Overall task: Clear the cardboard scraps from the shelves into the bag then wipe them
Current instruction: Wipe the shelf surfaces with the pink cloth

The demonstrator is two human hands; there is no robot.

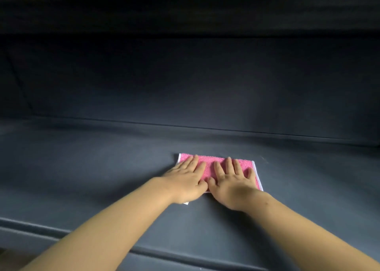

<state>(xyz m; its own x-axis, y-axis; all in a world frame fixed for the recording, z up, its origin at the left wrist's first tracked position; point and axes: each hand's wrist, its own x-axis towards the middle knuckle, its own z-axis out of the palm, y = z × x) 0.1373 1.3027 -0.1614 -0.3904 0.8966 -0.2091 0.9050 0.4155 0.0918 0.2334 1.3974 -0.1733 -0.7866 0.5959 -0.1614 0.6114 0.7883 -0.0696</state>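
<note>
A pink cloth with a white border lies flat on the dark grey shelf, a little right of the middle. My left hand presses on its left half with straight fingers. Beside it, my right hand lies flat on the right half, fingers spread. The thumbs touch in the middle. Both forearms reach in from the bottom of the view. No cardboard scraps or bag show in the frame.
The shelf's back wall rises behind the cloth, and a side wall closes the left end. The upper shelf's dark underside hangs overhead. The shelf's front lip runs along the lower left.
</note>
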